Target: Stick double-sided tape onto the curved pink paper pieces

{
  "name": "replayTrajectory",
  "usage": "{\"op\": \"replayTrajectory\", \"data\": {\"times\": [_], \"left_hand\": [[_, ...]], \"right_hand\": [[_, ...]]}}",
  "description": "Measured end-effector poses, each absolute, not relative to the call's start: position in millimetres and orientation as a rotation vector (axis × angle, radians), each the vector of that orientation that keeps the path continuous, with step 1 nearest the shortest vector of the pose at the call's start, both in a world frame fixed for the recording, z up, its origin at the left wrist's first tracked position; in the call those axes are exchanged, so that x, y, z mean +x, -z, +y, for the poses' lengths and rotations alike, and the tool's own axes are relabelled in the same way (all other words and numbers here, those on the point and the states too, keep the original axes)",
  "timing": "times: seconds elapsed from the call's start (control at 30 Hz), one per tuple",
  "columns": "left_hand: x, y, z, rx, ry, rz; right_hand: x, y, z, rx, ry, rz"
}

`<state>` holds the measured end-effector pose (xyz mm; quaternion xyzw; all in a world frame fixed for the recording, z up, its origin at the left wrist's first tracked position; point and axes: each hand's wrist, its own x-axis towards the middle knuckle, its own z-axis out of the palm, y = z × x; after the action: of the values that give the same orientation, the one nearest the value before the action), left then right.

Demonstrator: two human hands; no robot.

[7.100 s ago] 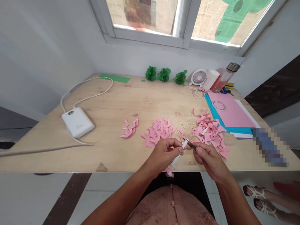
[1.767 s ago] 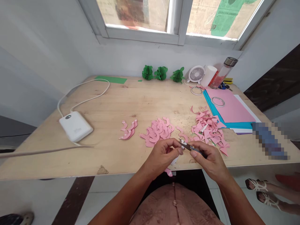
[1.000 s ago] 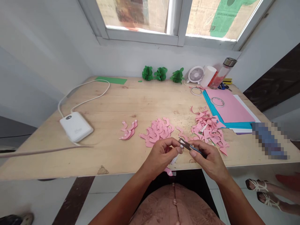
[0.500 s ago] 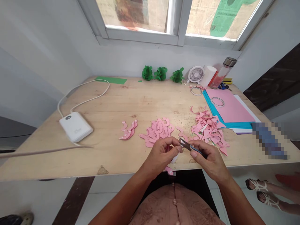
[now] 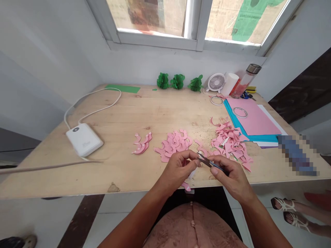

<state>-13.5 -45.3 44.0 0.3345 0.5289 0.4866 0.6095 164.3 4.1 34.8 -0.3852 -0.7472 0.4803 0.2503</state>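
My right hand (image 5: pixel 230 175) is closed round a pair of dark scissors (image 5: pixel 207 161), whose tips point left at the fingers of my left hand (image 5: pixel 178 172). Thumb and fingers of my left hand pinch a pink paper piece (image 5: pixel 186 186), part of which hangs below the palm. Just beyond my hands lies a pile of wavy pink cutouts (image 5: pixel 174 143), with a smaller group of curved pink strips (image 5: pixel 142 144) left of it. Pink scraps (image 5: pixel 230 141) are heaped to the right.
A white power box (image 5: pixel 84 139) with a cable sits at the left. Green paper figures (image 5: pixel 177 81), a small fan (image 5: pixel 216 82) and a bottle (image 5: pixel 247 81) stand at the back. Coloured sheets (image 5: pixel 261 120) with a tape ring (image 5: pixel 240 112) lie right. A person's feet (image 5: pixel 292 212) show lower right.
The scissors and the pink piece between my hands have shifted very slightly. Both hands keep their grips, and the piles look the same.
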Motion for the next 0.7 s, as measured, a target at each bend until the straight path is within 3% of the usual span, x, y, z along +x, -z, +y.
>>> {"op": "replayTrajectory", "data": {"times": [0.7], "left_hand": [[-13.9, -40.5, -45.4, 0.820, -1.110, 1.138]], "right_hand": [[162.8, -34.8, 4.0, -1.030, -1.299, -2.059]]}}
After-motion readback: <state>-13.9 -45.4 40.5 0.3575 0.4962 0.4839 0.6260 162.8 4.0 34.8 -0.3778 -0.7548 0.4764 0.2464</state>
